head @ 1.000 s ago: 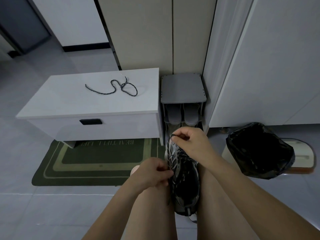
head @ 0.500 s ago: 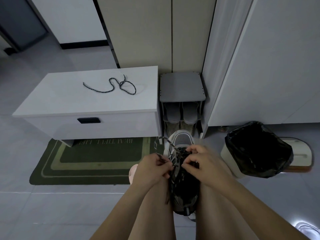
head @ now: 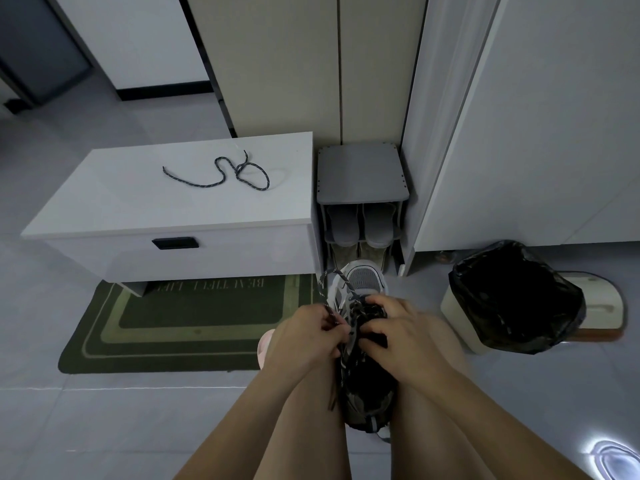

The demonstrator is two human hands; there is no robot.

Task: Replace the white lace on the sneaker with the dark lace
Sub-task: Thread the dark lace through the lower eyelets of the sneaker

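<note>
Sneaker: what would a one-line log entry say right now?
left hand pinches dark lace | right hand grips sneaker | spare lace on bench

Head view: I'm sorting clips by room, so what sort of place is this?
Probably a home entryway: a shoe rack holding slippers stands against tall cupboards, and a doormat lies on the tiled floor by a low white cabinet.
</note>
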